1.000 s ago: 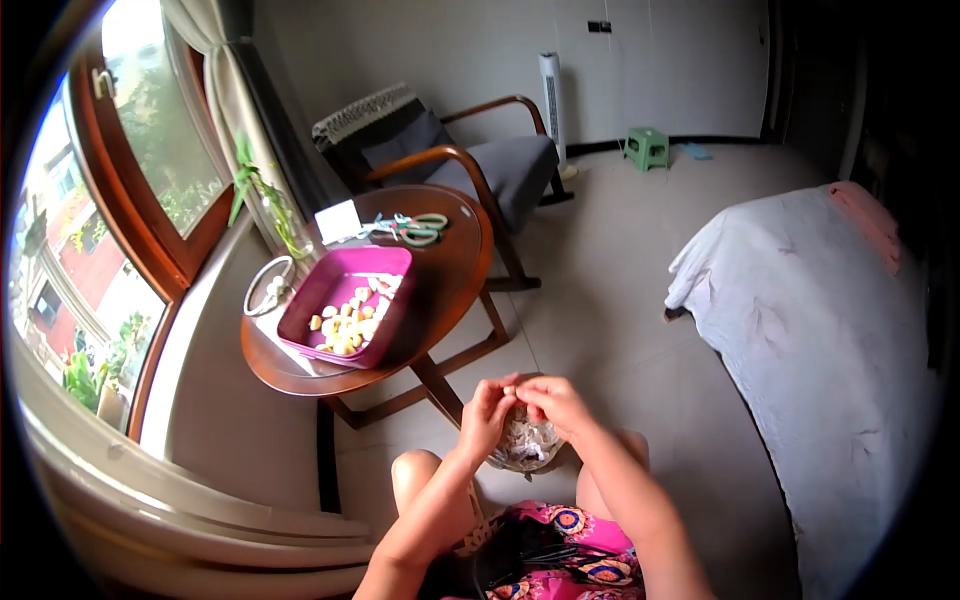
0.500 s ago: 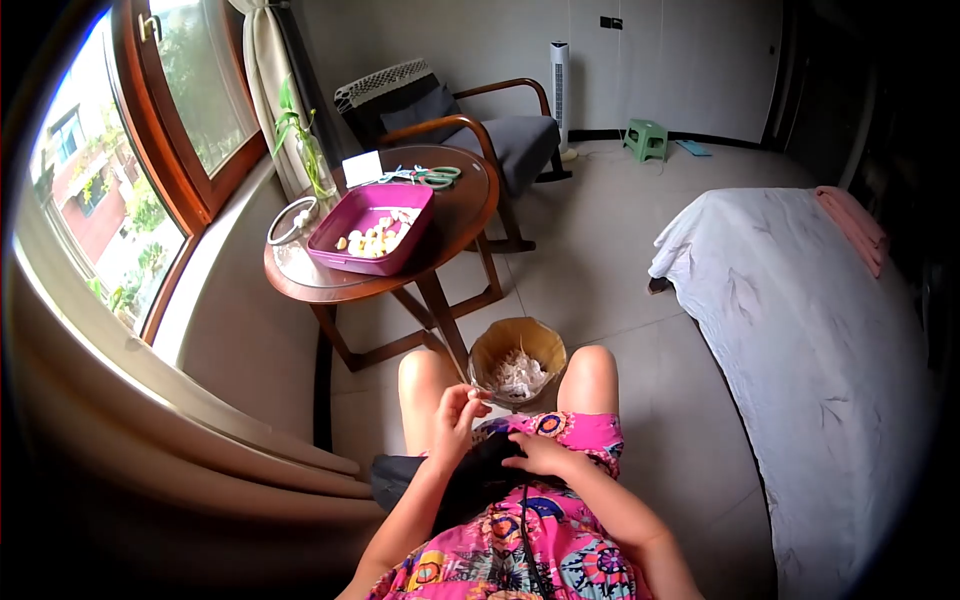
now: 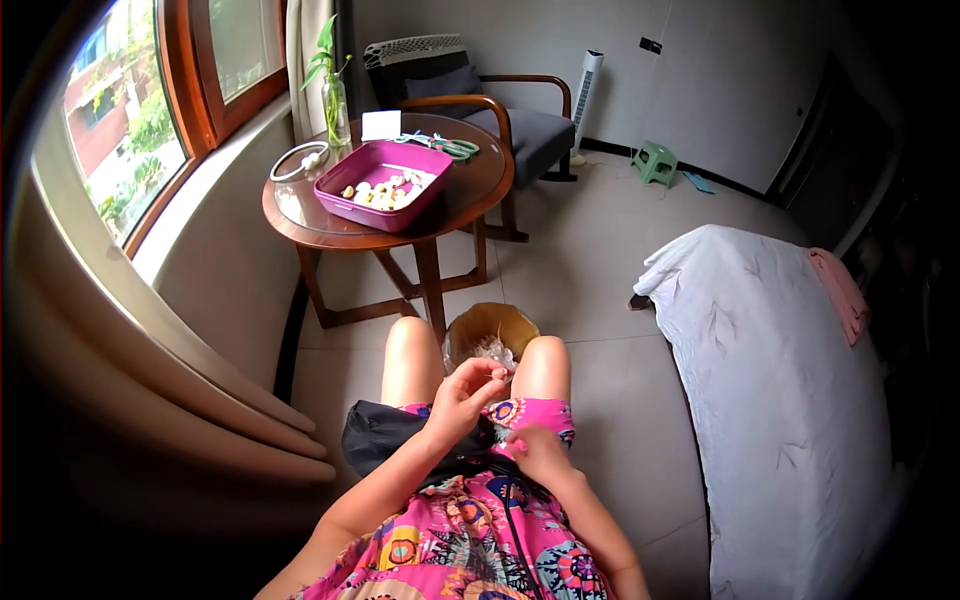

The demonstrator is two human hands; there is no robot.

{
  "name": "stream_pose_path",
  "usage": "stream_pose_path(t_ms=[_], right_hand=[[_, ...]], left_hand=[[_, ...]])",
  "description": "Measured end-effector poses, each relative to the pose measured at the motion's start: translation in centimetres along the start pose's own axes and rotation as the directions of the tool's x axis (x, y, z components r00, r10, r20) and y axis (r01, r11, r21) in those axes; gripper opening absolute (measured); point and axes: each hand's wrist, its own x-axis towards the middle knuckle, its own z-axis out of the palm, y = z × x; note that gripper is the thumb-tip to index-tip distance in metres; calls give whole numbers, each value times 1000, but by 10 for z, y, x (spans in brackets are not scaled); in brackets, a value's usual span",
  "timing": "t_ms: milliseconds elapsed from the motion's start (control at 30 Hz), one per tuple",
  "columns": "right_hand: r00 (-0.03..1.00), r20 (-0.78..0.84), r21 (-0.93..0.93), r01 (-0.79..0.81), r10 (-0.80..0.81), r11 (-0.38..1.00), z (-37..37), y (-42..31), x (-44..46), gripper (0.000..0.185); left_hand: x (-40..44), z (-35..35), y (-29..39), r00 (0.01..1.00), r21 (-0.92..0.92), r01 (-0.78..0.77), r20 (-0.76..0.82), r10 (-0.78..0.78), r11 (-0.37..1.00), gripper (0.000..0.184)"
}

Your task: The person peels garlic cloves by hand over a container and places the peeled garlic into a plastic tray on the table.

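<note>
My left hand (image 3: 466,402) is raised above my lap, its fingertips pinched on a small pale piece (image 3: 499,374) that looks like a garlic clove, mostly hidden by the fingers. Lower and to the right, my right hand (image 3: 543,455) is smeared by motion over the patterned pink clothing, so its grip does not show. A black bag or cloth (image 3: 385,437) lies across my lap on the left. Just beyond my left hand, between my knees, stands a yellowish bin (image 3: 515,323) with white papery scraps (image 3: 493,349) inside.
A round wooden table (image 3: 478,205) bears a purple tray (image 3: 375,213) of pale clove-like pieces, green-handled scissors (image 3: 458,149), a white ring-shaped object (image 3: 298,160) and a plant in a bottle (image 3: 335,110). An armchair (image 3: 535,140) stands behind; a cloth-covered bed (image 3: 770,400) is at right.
The head view has shifted. My left hand, still pinched, has moved right, in front of the bin. My right hand has blurred and its fingers have shifted from the black material.
</note>
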Motion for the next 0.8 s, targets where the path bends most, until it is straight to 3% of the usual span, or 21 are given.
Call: stream_pose_path(t_ms=[33, 100, 133, 167, 233, 433, 533, 633, 700, 767, 800], right_hand=[[954, -272, -27, 122, -125, 992, -13, -14, 7, 11], [945, -313, 387, 33, 98, 922, -53, -61, 14, 8], [950, -255, 645, 26, 182, 764, -60, -69, 14, 9], [949, -235, 718, 23, 212, 696, -72, -83, 14, 10], [952, -239, 678, 24, 190, 735, -82, -96, 14, 11], [958, -230, 692, 35, 174, 721, -71, -95, 21, 12], [969, -194, 735, 39, 155, 677, -63, -86, 31, 11], [986, 3, 898, -77, 170, 434, -31, -45, 54, 12], [983, 43, 706, -155, 177, 691, 18, 3, 77, 14], [1000, 2, 305, -23, 24, 952, 50, 10, 94, 21], [993, 121, 235, -45, 17, 971, 60, 10, 100, 25]], left_hand=[[0, 5, 6, 999, -18, -22, 38, 23, 1000, 16], [-6, 14, 13, 995, -9, -82, 63, 82, 997, 19], [-9, 18, 17, 990, 34, -123, 71, 121, 992, 19], [-12, 20, 19, 984, 78, -165, 80, 159, 983, 20], [-18, 20, 23, 962, 199, -250, 163, 219, 948, 23], [-21, 16, 30, 949, 310, -305, 174, 262, 901, 19], [-25, 14, 36, 967, 400, -248, 148, 205, 882, 18], [-30, 2, 21, 957, 586, -281, 113, 266, 760, 17], [-36, -17, 1, 974, 500, -194, -5, 227, 844, 19], [-33, -51, 5, 938, 766, -132, -109, 329, 629, 15], [-26, -72, 11, 923, 817, -4, -219, 317, 576, 17]])
